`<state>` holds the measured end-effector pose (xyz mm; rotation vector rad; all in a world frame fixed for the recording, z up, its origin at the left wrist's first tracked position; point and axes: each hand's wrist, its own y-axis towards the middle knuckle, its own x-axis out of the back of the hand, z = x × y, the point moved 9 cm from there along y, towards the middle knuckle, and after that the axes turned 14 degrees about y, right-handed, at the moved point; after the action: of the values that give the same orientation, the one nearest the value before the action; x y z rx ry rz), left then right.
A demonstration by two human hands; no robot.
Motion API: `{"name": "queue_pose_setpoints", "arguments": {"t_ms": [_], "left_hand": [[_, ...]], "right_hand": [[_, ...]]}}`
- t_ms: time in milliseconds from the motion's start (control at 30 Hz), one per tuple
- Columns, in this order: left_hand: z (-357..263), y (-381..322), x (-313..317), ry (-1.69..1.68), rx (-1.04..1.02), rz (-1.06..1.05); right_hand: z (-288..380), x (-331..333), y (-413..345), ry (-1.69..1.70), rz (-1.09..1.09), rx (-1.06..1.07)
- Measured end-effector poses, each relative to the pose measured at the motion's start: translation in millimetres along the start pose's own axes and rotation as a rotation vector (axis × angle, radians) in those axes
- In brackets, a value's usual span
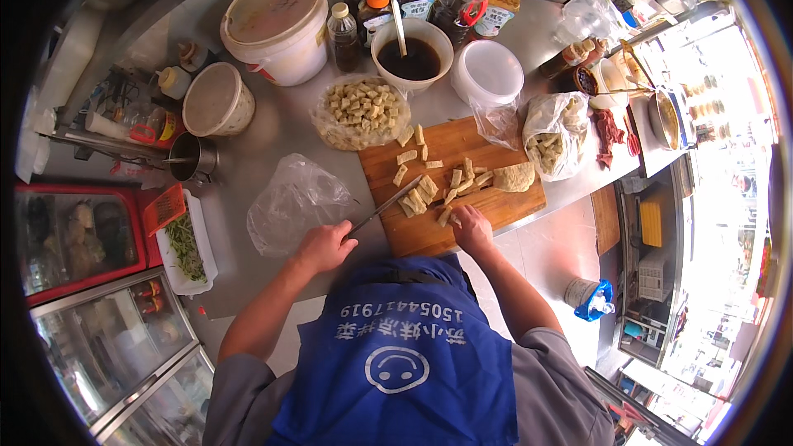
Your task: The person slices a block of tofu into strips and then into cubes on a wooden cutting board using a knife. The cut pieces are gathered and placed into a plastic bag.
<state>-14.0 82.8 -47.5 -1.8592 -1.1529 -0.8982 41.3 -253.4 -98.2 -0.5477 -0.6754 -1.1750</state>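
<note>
My left hand (pixel 327 246) is closed round the handle of a kitchen knife (pixel 385 205), whose blade reaches over the wooden cutting board (pixel 403 235) to a small stack of pale, spongy food strips (pixel 419 196). At the board's near edge, the fingers of my right hand (pixel 474 229) are on a loose strip (pixel 444 216); whether they grip it is hard to tell. More strips lie scattered across the board, beside a larger uncut piece (pixel 514 178). Behind the board's left corner stands a plastic bag full of cut cubes (pixel 365 105).
An empty-looking clear plastic bag (pixel 297 198) lies left of the board. Behind are a lidded white bucket (pixel 276 25), a bowl of dark liquid (pixel 412 59) with a ladle, and white tubs (pixel 489 71). A filled bag (pixel 556 136) stands right; a tray of greens (pixel 186 248) is left.
</note>
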Motion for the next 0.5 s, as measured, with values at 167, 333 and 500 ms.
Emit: {"name": "queue_pose_setpoints", "arguments": {"t_ms": [167,333,500], "left_hand": [[-0.9,-0.5,1.6,-0.007,0.004,0.002],[-2.5,0.8,0.3,0.004,-0.012,-0.004],[-2.1,-0.5,1.0,-0.001,-0.003,0.000]], "right_hand": [[-30.1,10.7,-5.8,0.106,-0.184,-0.345],[-41.2,-6.0,-3.5,0.185,-0.182,-0.480],[-8.2,-11.6,8.3,0.026,-0.115,-0.392]]}}
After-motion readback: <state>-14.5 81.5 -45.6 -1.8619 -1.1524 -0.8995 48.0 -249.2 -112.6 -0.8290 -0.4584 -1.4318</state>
